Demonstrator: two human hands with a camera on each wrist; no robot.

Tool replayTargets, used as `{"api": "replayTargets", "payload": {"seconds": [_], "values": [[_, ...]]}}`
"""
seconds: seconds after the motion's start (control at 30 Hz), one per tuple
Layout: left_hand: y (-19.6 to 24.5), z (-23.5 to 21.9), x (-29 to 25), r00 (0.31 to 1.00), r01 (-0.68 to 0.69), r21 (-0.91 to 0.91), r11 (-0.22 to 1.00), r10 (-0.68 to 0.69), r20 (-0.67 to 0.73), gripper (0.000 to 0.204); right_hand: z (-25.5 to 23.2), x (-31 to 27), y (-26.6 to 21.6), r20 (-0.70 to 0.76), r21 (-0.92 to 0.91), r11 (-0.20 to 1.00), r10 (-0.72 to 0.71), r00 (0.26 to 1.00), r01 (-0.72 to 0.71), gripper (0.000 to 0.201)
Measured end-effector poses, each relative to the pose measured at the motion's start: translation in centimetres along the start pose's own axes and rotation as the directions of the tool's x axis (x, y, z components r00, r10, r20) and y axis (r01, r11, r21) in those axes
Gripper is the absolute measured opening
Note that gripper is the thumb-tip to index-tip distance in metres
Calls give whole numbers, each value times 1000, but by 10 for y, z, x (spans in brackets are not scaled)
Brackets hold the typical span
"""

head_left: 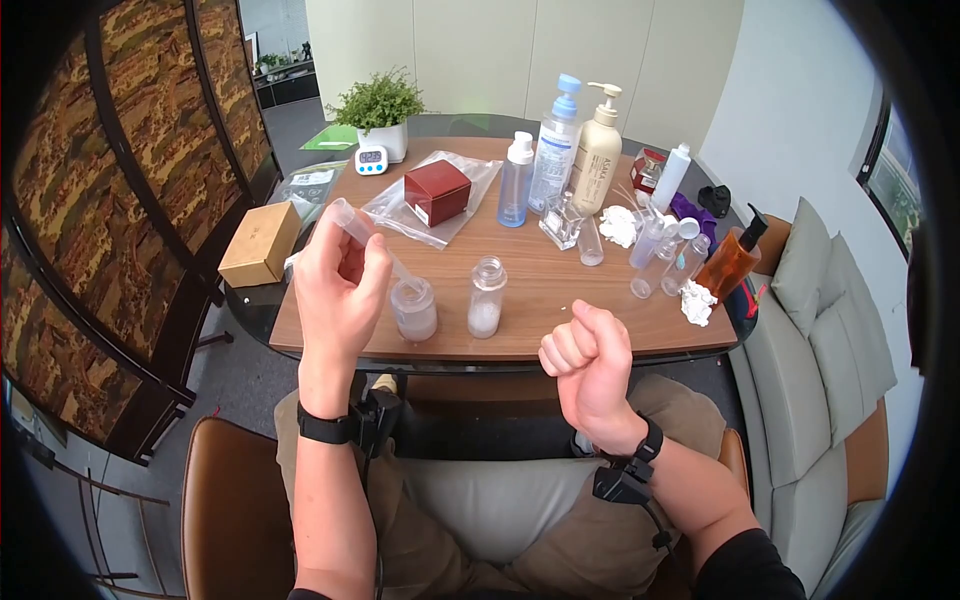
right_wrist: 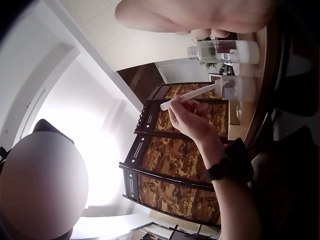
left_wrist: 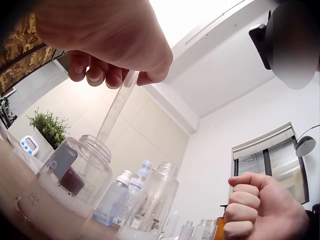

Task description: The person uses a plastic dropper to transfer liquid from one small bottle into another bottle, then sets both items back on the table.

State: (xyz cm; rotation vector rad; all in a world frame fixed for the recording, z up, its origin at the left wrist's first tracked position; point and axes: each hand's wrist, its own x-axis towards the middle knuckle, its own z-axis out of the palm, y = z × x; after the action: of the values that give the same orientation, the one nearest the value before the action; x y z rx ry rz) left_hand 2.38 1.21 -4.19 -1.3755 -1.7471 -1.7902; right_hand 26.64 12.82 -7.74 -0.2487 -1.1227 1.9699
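My left hand (head_left: 340, 275) pinches a clear, slim tube (right_wrist: 197, 93) between thumb and fingers. The tube slants down, and its lower end goes into the mouth of a wide clear bottle (left_wrist: 70, 185) with cloudy, foamy liquid. Beside that bottle stands an uncapped, narrower clear bottle (head_left: 487, 300), foam at its bottom. Over the table's front edge, my right hand (head_left: 592, 362) is curled into a fist with the thumb on top; nothing shows in it.
Behind the bottles, a dark red box (head_left: 437, 192) lies on a plastic bag. Pump bottles (head_left: 595, 155) stand at the back middle. Small clear bottles, crumpled tissue (head_left: 698, 302) and an amber pump bottle (head_left: 732, 258) crowd the right. A cardboard box (head_left: 258, 245) sits at the left.
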Motion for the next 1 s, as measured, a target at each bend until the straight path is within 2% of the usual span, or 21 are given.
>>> {"api": "replayTargets", "payload": {"seconds": [0.03,0.07,0.17,0.33,0.47,0.53,0.57,0.6,0.63,0.67,0.7,0.77,0.8,0.87,1.0], "values": [[0,1,0,1000,2,-4,1000,-2,-4,13,-1,0,0,70,45,999,-31,997,28,60],[-1,1,0,1000,5,-9,1000,-5,-7,13,-1,0,0,70,45,999,-31,997,28,60],[2,0,0,1000,17,14,1000,-17,13,14,-1,0,1,110,66,998,-1,994,-6,58],[1,1,-1,1000,19,14,1000,-19,14,15,-10,7,5,213,233,967,57,975,-107,50],[-1,2,-1,1000,21,-8,1000,-21,12,16,-3,12,7,180,215,976,-9,984,-30,39],[-1,2,-1,1000,19,-3,1000,-19,12,16,0,12,9,-97,-198,980,-46,994,26,14],[-1,3,-1,1000,15,0,1000,-15,12,16,-2,13,11,-98,-197,980,-45,994,25,14],[-1,3,-1,1000,17,1,1000,-17,12,16,-6,16,15,-40,-388,917,-112,993,88,9],[-1,3,-1,1000,14,4,1000,-14,13,16,-10,18,20,29,-560,814,-165,986,153,23],[-1,3,-1,1000,10,8,1000,-10,14,16,-15,19,23,72,-574,803,-145,987,159,42],[0,3,-1,1000,12,10,1000,-12,15,16,-16,20,24,71,-573,804,-143,987,158,42],[2,3,-1,1000,9,-14,1000,-9,21,15,-16,21,26,175,-753,618,-144,974,226,52],[3,3,-2,1000,10,-13,1000,-9,22,15,-13,21,25,174,-752,620,-143,974,225,52],[3,3,-2,999,-5,-28,1000,6,35,14,-4,20,23,228,-818,520,-100,968,247,65],[2,1,-3,998,-19,-23,1000,20,58,12,-4,24,38,237,-789,565,-81,968,240,67]]}}
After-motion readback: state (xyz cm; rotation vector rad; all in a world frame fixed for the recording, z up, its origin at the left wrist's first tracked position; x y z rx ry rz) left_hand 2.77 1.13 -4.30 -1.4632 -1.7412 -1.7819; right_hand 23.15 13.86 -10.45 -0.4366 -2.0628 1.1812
